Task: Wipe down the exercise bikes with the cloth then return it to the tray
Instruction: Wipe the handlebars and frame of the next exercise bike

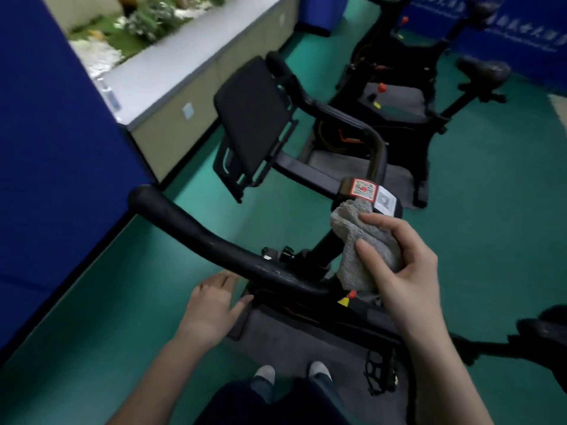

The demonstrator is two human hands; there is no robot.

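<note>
Short-sleeved: bare forearms point(147, 378), dark navy trousers point(245, 406), pale grey-toed shoes point(265, 373).

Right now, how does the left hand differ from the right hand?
The right hand grips the grey cloth with curled fingers; the left hand holds nothing, its fingers straight. The right hand is up beside the stem; the left hand sits lower, fingertips hidden behind the handlebar. Both are bare.
</note>
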